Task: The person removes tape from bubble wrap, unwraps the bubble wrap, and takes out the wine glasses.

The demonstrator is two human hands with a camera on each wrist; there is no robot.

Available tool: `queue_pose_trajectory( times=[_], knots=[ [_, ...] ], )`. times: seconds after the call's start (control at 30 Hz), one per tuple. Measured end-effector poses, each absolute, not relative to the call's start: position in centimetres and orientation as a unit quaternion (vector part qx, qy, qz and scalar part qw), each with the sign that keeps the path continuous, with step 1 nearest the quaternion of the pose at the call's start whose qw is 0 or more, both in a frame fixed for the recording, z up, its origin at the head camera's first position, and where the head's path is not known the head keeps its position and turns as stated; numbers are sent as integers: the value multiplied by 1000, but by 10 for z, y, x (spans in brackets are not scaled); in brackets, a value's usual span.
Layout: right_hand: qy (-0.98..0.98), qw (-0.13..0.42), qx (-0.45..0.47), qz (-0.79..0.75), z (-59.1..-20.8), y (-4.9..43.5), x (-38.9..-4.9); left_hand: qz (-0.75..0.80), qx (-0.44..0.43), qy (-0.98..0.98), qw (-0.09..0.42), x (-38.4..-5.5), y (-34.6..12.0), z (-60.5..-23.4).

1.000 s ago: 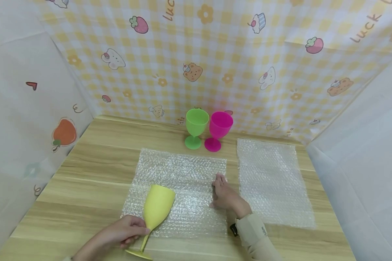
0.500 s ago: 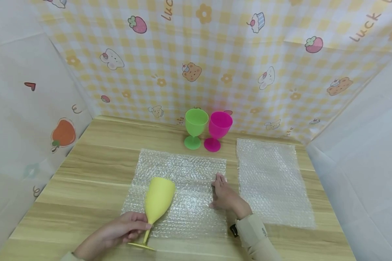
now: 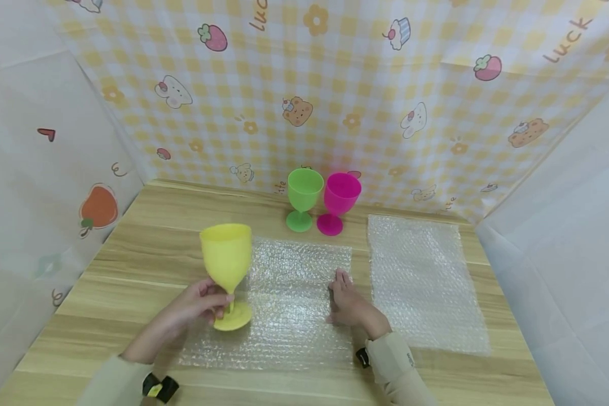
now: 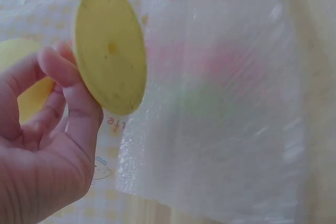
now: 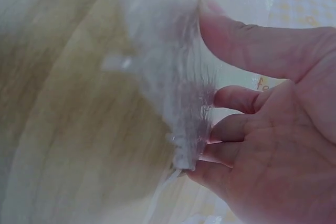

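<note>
My left hand (image 3: 198,300) pinches the stem of a yellow goblet (image 3: 226,255), mouth up, over the left part of a clear bubble wrap sheet (image 3: 289,338). The left wrist view catches the goblet's round foot (image 4: 111,51) from below, with part of the bowl (image 4: 34,98) behind the fingers. At the sheet's right edge, my right hand (image 3: 354,307) rests with fingers spread and extended. Seen from the right wrist, its thumb (image 5: 247,43) and fingertips touch the wrap (image 5: 181,72).
A green goblet (image 3: 304,192) and a magenta goblet (image 3: 341,194) stand upright side by side at the back of the wooden table (image 3: 147,237). To the right lies a second bubble wrap sheet (image 3: 426,287). A yellow checked cloth (image 3: 325,73) hangs behind.
My left hand has moved forward and up with the yellow goblet, which has gone from leaning right to nearly upright. My right hand has stayed at the sheet's edge.
</note>
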State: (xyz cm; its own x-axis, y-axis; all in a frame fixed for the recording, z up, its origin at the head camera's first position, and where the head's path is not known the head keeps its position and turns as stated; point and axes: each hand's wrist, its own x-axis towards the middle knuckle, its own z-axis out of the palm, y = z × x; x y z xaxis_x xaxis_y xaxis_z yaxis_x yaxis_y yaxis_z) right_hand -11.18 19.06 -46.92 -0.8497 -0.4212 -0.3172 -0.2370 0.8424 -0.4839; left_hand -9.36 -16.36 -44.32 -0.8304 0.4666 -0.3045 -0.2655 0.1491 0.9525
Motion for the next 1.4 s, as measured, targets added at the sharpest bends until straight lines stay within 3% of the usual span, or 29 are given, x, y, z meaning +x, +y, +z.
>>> queue_pose_trajectory(
  times=[0.53, 1.07, 1.2, 1.4],
  knots=[
    [939, 209, -186, -200, -468, 190, -115, 663, 47, 746, 49, -201, -118, -447],
    [936, 221, -172, -215, -468, 189, -114, 618, -65, 779, 90, -241, -100, -485],
    [935, 223, -169, -216, -467, 189, -113, 565, -36, 819, 91, -236, -100, -490],
    [935, 225, -167, -216, -468, 190, -114, 342, 82, 936, 25, -219, -94, -492]
  ],
)
